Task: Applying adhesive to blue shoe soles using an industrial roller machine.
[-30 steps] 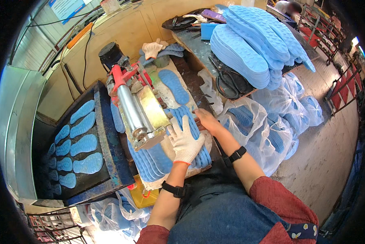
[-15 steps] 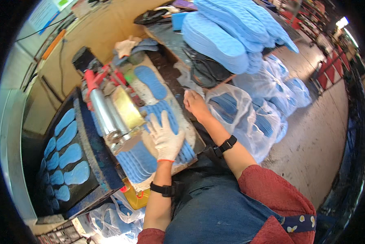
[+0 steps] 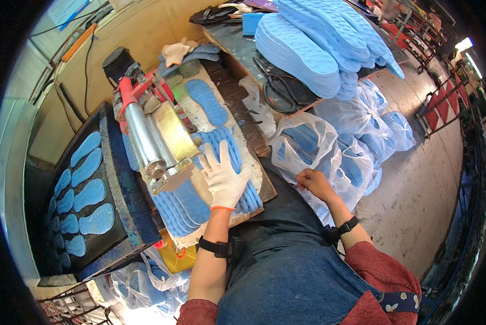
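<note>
My left hand (image 3: 224,179), in a white knit glove, lies flat with fingers spread on a stack of blue insoles (image 3: 249,196) on a pale board. My bare right hand (image 3: 316,184) is off to the right, in front of an open clear plastic bag (image 3: 334,154) with blue insoles inside. Its fingers are curled together; anything between them is too small or hidden to see. Another pile of blue insoles (image 3: 181,208) fans out left of my gloved hand. A single insole (image 3: 207,102) lies farther back on the board.
A red clamp-like machine with a silver cylinder (image 3: 145,138) stands left of the board. Insole shapes lie in a dark tray (image 3: 121,184) at far left. On the back table (image 3: 232,46) are black scissors (image 3: 275,89) and a tall insole pile (image 3: 302,54). Filled bags (image 3: 362,116) sit at right.
My right hand has drawn back from the table's edge, toward me and to the right. The left hand stays spread on the insole stack. The view has shifted slightly.
</note>
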`<state>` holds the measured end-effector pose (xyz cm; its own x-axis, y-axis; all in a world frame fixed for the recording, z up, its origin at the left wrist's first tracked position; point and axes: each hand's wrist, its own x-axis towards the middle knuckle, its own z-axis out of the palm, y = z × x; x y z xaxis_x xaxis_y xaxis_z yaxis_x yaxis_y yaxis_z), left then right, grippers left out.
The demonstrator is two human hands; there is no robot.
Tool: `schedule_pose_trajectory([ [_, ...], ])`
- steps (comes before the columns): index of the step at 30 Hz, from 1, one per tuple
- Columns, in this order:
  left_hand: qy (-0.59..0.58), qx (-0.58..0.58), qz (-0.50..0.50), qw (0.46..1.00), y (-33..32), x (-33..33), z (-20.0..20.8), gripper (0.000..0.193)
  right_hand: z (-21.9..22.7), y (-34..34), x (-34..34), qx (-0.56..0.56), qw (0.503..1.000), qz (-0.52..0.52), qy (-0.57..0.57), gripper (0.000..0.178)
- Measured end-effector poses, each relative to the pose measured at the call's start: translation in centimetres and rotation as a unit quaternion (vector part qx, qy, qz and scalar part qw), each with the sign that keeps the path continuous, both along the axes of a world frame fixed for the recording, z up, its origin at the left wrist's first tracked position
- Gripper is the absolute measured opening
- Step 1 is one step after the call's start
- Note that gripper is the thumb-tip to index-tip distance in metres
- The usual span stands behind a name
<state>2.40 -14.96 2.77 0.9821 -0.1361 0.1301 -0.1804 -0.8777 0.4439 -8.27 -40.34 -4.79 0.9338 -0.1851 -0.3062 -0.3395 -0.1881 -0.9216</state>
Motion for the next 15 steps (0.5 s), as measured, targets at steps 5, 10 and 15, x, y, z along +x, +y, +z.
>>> schedule_pose_trajectory([
  [5, -0.012, -0.004, -0.011, 1.000, 0.0, 0.1, -0.2, 0.082, -0.6, -0.4, 0.6, -0.057, 0.996, -0.047, 0.047, 0.030],
  [10, -0.012, 0.000, -0.016, 1.000, 0.0, 0.1, -0.4, 0.081, -3.0, -1.4, 0.0, -0.102, 0.990, -0.040, 0.085, 0.037],
  [15, -0.019, 0.004, -0.021, 1.000, 0.0, 0.1, -0.6, 0.080, -6.1, -2.7, -1.2, -0.099, 0.993, -0.024, 0.063, 0.024],
])
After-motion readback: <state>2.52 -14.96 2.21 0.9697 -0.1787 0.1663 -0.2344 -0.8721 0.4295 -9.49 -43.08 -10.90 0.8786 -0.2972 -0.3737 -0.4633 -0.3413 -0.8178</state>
